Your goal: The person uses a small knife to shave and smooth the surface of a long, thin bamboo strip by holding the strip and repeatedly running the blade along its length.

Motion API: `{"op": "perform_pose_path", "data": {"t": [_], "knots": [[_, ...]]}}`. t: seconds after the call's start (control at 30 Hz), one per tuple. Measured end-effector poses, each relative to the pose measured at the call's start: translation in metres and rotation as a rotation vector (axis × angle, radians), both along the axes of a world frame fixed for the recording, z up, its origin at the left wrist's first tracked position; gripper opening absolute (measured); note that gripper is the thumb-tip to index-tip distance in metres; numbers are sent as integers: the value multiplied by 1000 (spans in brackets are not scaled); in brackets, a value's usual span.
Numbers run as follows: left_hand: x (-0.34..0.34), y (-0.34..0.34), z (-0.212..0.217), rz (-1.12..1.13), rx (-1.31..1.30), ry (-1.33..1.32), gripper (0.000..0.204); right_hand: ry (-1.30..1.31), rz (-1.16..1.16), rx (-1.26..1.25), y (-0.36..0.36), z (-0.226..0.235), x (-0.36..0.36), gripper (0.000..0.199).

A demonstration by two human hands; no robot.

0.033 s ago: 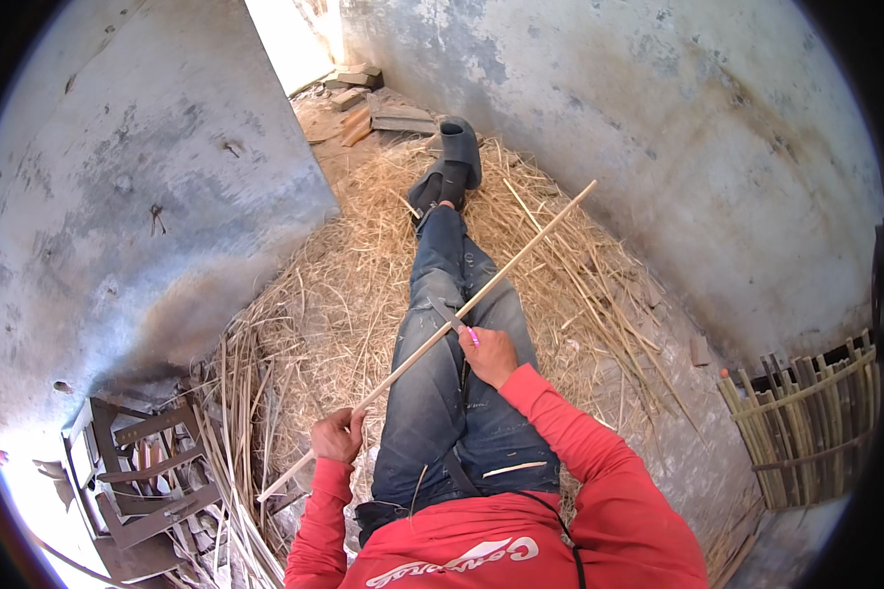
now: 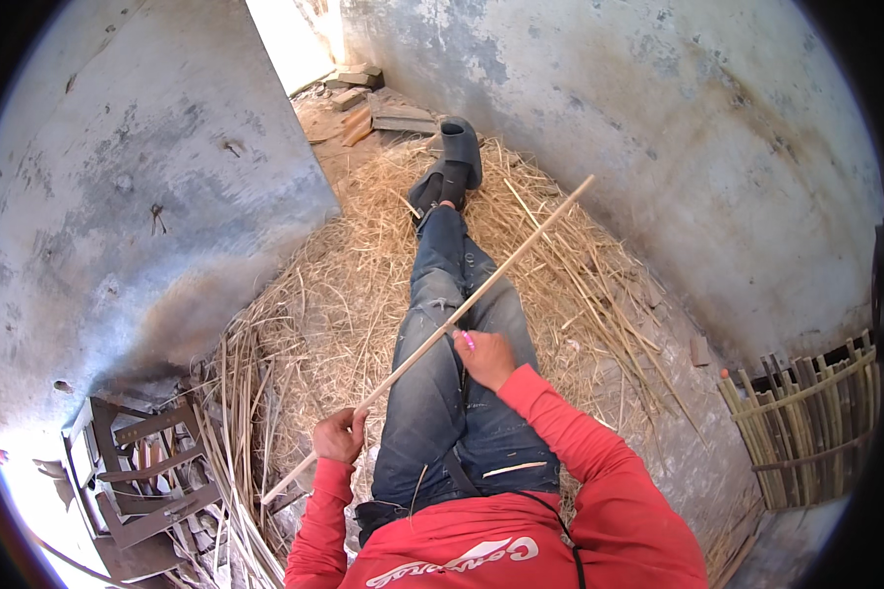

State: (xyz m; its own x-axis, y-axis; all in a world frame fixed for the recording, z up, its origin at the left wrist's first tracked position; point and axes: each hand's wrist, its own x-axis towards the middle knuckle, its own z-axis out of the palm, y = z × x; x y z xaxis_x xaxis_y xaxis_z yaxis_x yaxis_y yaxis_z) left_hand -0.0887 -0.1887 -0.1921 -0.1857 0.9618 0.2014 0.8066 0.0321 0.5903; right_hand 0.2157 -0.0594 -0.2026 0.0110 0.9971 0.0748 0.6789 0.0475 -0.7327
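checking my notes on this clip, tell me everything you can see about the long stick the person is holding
The stick is a long, thin, straight strip, pale tan, like split bamboo or cane. It lies slanted across the person's lap, its far end raised toward the wall at upper right, its near end low at the left. The left hand grips it near the lower end; the right hand touches it near the middle, holding something small and pink against it. Straw lies beneath.

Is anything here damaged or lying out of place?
Yes. The jeans are scuffed pale at the knee, and straw shavings lie scattered over the floor. The long stick looks whole.
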Motion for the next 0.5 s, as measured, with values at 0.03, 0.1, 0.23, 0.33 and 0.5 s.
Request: {"op": "perform_pose_path", "data": {"t": [0.03,0.1,0.23,0.33,0.5], "knots": [[4,0,1,4,-5,2,29,-9,55,0,-8,-1,-11,49],[3,-2,1,8,-11,5,28,-17,109,-1,-16,1,-20,49],[-10,-10,5,-75,-126,-130,27,-5,146,-37,-10,7,-15,49],[-57,-36,-6,-145,-88,-209,31,18,89,5,11,6,7,49],[-140,-94,12,-110,-363,-227,27,-100,-130,71,66,9,76,50]]}}
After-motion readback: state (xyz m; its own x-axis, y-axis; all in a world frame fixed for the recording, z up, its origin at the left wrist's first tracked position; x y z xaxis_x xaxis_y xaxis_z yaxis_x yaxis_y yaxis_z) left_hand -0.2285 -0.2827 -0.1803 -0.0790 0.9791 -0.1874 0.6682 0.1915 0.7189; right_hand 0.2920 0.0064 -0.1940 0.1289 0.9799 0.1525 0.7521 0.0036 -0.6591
